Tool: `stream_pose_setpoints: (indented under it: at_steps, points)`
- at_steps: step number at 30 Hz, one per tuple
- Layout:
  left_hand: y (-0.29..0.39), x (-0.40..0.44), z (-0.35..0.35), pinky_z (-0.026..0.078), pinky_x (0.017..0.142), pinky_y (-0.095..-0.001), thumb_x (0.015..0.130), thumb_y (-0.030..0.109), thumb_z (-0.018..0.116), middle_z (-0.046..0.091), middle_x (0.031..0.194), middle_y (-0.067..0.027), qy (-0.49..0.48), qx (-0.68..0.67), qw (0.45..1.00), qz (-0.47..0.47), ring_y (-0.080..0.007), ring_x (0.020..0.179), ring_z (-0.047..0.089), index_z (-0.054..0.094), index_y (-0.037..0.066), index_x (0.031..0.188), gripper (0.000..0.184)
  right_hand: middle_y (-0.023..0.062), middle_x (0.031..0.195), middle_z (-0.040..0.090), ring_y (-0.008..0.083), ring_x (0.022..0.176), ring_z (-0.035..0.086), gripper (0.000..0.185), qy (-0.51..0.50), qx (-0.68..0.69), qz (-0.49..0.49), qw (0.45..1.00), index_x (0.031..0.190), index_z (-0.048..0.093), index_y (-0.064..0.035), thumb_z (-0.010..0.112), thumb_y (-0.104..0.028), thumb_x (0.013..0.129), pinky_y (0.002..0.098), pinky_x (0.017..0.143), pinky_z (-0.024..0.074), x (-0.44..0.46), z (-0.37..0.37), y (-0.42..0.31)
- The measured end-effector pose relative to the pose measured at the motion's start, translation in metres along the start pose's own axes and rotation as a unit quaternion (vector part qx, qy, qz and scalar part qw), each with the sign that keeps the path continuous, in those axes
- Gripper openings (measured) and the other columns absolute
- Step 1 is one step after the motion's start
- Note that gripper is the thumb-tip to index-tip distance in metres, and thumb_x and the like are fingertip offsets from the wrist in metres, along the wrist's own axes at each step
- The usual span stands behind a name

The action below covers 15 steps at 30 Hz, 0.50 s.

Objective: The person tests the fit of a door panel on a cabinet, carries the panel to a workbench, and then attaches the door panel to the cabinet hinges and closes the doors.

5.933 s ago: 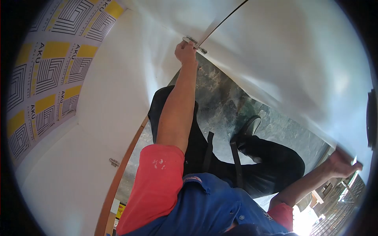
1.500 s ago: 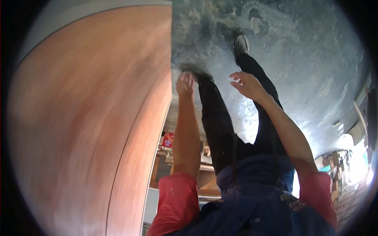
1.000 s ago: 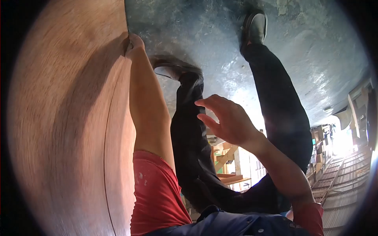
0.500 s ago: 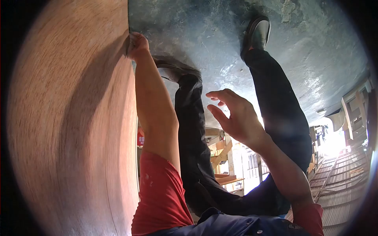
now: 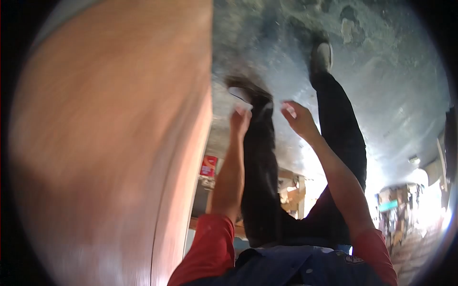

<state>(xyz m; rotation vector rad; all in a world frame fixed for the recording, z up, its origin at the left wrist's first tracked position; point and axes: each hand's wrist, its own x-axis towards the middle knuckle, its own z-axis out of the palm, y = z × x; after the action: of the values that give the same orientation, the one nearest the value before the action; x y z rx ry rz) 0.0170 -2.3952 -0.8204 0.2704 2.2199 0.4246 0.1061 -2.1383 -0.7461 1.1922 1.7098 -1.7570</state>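
A large wood-grained panel [image 5: 109,124] fills the left side, blurred, with its straight edge running down beside my left hand. My left hand [image 5: 240,121] is just right of that edge and apart from it, in front of my left trouser leg. Its fingers are closed, and a small whitish patch shows at the fingertips; blur hides what it is. Across from it, my right hand [image 5: 301,121] hangs between my legs. Its fingers curl loosely, thumb and fingers apart, and I see nothing held in it.
My shoes [image 5: 324,56] stand on the grey, worn floor [image 5: 381,90]. A red box [image 5: 208,166] shows behind my left forearm. Wooden framework [image 5: 296,195] stands behind my legs, and cluttered items [image 5: 396,209] are at the far right.
My left hand has left the panel's edge and come down and right. My right hand has shifted slightly right, its fingers more curled. The view has turned, so the panel reaches further right.
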Motion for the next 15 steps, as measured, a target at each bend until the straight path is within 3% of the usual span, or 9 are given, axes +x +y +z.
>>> stream_pose_setpoints:
  at_steps: [2, 4, 6, 8, 10, 11, 12, 13, 15]
  points:
    - [0.062, -0.087, -0.049, 0.046, 0.08, -0.0511, 0.091, 0.028, 0.05, 0.06, 0.098, -0.0279, -0.182, 0.04, 0.971, -0.146, -0.0442, 0.097, 0.057, 0.058, 0.002, 0.102, 0.03, 0.0167, 0.108, 0.063, 0.0325, 0.102, 0.06, 0.039, -0.085, -0.281, -0.034, 0.955, 0.118, 0.059, -0.0104, 0.059, -0.035, 0.087, 0.0448, 0.085, 0.0491, -0.034, -0.016, 0.046]
    - [0.126, -0.179, -0.102, 0.045, 0.093, -0.0468, 0.091, 0.032, 0.053, 0.061, 0.113, -0.0242, -0.157, 0.065, 0.965, -0.198, -0.0409, 0.109, 0.056, 0.054, 0.006, 0.122, 0.041, 0.0155, 0.109, 0.062, 0.033, 0.103, 0.06, 0.045, -0.237, -0.398, 0.038, 0.886, 0.12, 0.057, -0.013, 0.059, -0.04, 0.084, 0.0469, 0.085, 0.0494, -0.058, -0.047, 0.018]
    - [0.107, -0.257, -0.109, 0.045, 0.095, -0.0419, 0.089, 0.032, 0.06, 0.061, 0.122, -0.0188, -0.031, -0.05, 0.997, -0.04, -0.0343, 0.115, 0.057, 0.05, 0.005, 0.132, 0.051, 0.0145, 0.107, 0.063, 0.0319, 0.102, 0.061, 0.043, -0.265, -0.448, -0.054, 0.852, 0.118, 0.058, -0.0134, 0.06, -0.039, 0.084, 0.0471, 0.083, 0.0495, -0.073, -0.074, 0.013]
    - [0.134, -0.303, -0.149, 0.048, 0.091, -0.0381, 0.089, 0.025, 0.062, 0.063, 0.119, -0.0172, -0.084, -0.229, 0.952, -0.186, -0.029, 0.113, 0.059, 0.052, 0.006, 0.132, 0.048, 0.0152, 0.108, 0.063, 0.0341, 0.104, 0.059, 0.042, -0.266, -0.494, -0.109, 0.82, 0.116, 0.06, -0.0125, 0.06, -0.039, 0.083, 0.0482, 0.086, 0.0476, -0.082, -0.111, -0.034]
    - [0.195, -0.334, -0.202, 0.049, 0.088, -0.0369, 0.088, 0.02, 0.063, 0.067, 0.11, -0.0173, 0.12, -0.276, 0.939, -0.164, -0.026, 0.108, 0.062, 0.058, 0.005, 0.125, 0.041, 0.0175, 0.109, 0.062, 0.0386, 0.105, 0.057, 0.042, -0.244, -0.537, -0.189, 0.785, 0.115, 0.061, -0.0119, 0.061, -0.038, 0.082, 0.0513, 0.087, 0.0467, -0.098, -0.155, -0.06]
    - [0.222, -0.346, -0.234, 0.049, 0.088, -0.0377, 0.088, 0.018, 0.063, 0.067, 0.109, -0.0178, 0.225, -0.223, 0.938, -0.139, -0.026, 0.107, 0.063, 0.058, 0.004, 0.123, 0.039, 0.0176, 0.11, 0.062, 0.0387, 0.108, 0.055, 0.04, -0.306, -0.528, -0.136, 0.78, 0.112, 0.064, -0.0114, 0.059, -0.039, 0.083, 0.0542, 0.091, 0.0434, -0.091, -0.168, -0.056]
    - [0.24, -0.358, -0.265, 0.049, 0.089, -0.0384, 0.088, 0.017, 0.062, 0.067, 0.107, -0.0183, 0.327, -0.169, 0.922, -0.122, -0.0261, 0.106, 0.063, 0.058, 0.002, 0.122, 0.037, 0.0191, 0.112, 0.061, 0.0378, 0.111, 0.054, 0.039, -0.345, -0.594, -0.164, 0.707, 0.107, 0.068, -0.0115, 0.057, -0.041, 0.084, 0.0534, 0.098, 0.0394, -0.093, -0.178, -0.07]
    - [0.247, -0.371, -0.289, 0.048, 0.089, -0.039, 0.087, 0.013, 0.062, 0.066, 0.107, -0.019, 0.429, -0.121, 0.889, -0.104, -0.027, 0.106, 0.063, 0.058, 0.0, 0.12, 0.036, 0.0174, 0.112, 0.063, 0.0354, 0.112, 0.054, 0.037, -0.301, -0.583, -0.247, 0.713, 0.103, 0.07, -0.013, 0.056, -0.042, 0.085, 0.0483, 0.103, 0.0369, -0.127, -0.197, -0.108]
    - [0.278, -0.401, -0.351, 0.047, 0.092, -0.0395, 0.086, 0.006, 0.06, 0.065, 0.11, -0.0204, 0.598, -0.061, 0.796, -0.068, -0.0294, 0.108, 0.061, 0.058, -0.003, 0.119, 0.034, 0.0167, 0.121, 0.061, 0.0342, 0.119, 0.052, 0.036, -0.341, -0.485, -0.265, 0.76, 0.109, 0.069, -0.0174, 0.055, -0.042, 0.088, 0.0437, 0.099, 0.0412, -0.103, -0.213, -0.062]
